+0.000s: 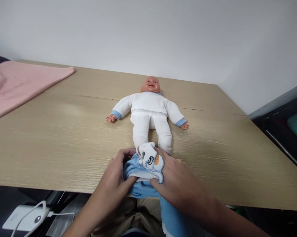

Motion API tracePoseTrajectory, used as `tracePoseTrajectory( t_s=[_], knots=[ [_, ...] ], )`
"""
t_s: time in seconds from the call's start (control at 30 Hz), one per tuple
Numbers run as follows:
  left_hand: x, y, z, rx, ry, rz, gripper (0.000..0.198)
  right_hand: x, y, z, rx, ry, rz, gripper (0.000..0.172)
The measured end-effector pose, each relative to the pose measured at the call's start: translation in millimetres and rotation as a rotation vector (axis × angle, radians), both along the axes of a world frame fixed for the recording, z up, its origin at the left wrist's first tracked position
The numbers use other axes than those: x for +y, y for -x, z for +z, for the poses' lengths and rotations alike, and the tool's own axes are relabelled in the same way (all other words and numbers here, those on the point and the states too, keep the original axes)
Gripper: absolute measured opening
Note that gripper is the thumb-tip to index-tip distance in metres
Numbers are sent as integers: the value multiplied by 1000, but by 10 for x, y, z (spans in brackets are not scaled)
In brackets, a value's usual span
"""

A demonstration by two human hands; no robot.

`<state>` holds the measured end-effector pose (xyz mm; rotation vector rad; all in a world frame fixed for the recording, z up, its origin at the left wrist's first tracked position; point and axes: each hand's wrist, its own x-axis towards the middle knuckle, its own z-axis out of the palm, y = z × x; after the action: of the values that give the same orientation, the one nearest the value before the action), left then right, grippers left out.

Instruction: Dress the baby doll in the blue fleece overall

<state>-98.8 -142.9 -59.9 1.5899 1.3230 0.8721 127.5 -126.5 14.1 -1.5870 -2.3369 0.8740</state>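
Observation:
Bunched at the table's front edge is a light blue fleecy garment (141, 188) with a white animal-face patch (148, 158) on it. My left hand (117, 171) grips its left side, thumb on top. On the other side my right hand (174, 174) is closed on the cloth, the thumb pressing near the patch. A blue part of the cloth hangs below the table edge under my right wrist. Just beyond my hands lies a baby doll (149, 102) on its back in a white top and trousers with blue cuffs; its feet are hidden behind the garment and my hands.
A pink cloth (27, 82) covers the far left of the wooden table (64, 141). A white power bank (25, 217) with a cable sits below the table at lower left. A dark object with a greenish panel (296, 123) stands along the right edge. A pale wall rises behind.

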Motion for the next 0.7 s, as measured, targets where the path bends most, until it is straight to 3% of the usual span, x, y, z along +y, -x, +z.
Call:
tracePoseTrajectory(
  t_s=[0.2,0.43,0.7],
  knots=[
    [5,21,21,-179,34,37,61,115,-81,-127,270,-83,0,60],
    [81,101,28,-181,-3,49,42,139,-91,-168,448,-44,-90,16],
    [387,267,272,-93,-104,-128,23,327,-135,-163,519,-161,-95,13]
  ],
)
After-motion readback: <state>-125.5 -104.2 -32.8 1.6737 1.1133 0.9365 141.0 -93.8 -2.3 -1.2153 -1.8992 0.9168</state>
